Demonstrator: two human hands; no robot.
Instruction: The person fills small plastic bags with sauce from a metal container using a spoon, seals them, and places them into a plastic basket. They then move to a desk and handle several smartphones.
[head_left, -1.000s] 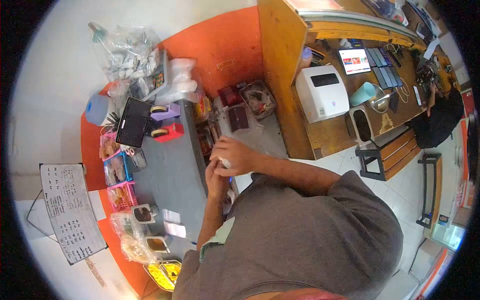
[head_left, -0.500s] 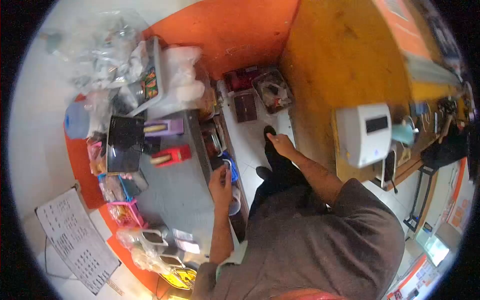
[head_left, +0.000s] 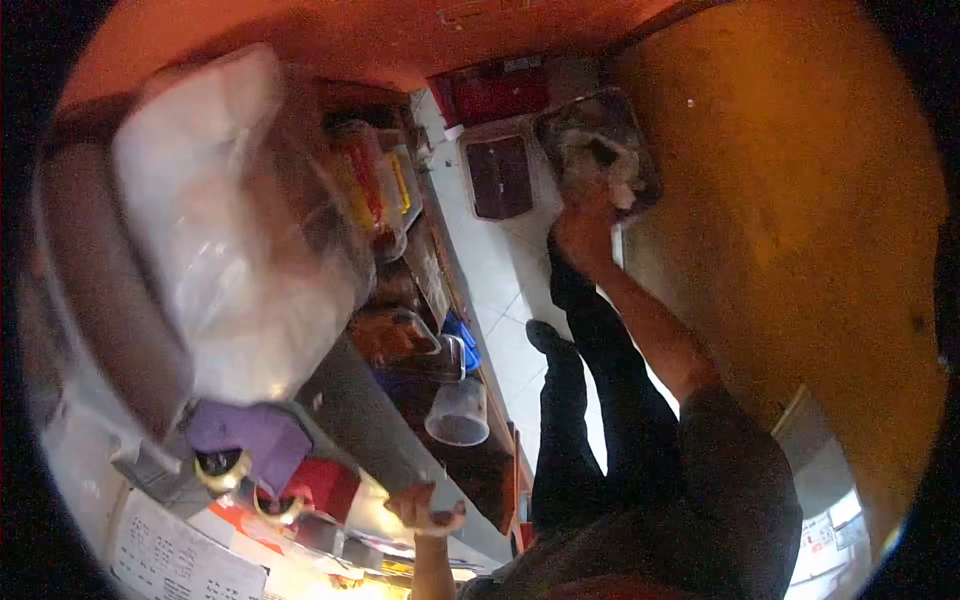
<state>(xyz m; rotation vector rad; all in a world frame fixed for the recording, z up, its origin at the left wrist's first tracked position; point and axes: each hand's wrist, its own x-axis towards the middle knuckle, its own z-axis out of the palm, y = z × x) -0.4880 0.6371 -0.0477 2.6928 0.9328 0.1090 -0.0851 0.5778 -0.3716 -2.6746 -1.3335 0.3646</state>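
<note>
My right hand point(head_left: 583, 228) reaches far down to the floor, at the near rim of a clear plastic bin point(head_left: 598, 140) full of mixed scraps. A small white bit shows at its fingertips; whether it is gripped is unclear. My left hand point(head_left: 426, 509) rests with fingers spread on the edge of the grey counter point(head_left: 370, 415), holding nothing. My dark-trousered legs point(head_left: 590, 400) stand on the white tiled floor between counter and wooden desk.
A dark brown box point(head_left: 499, 176) and a red container point(head_left: 490, 97) sit on the floor beside the bin. A clear cup point(head_left: 458, 411) hangs under the counter. A large plastic bag point(head_left: 235, 250), purple point(head_left: 245, 437) and red point(head_left: 322, 486) tape dispensers stand on the counter. The wooden desk side point(head_left: 800, 200) rises at right.
I have bent far forward and down. My right hand moved from the floor gap to the clear bin. My left hand shifted back along the counter edge.
</note>
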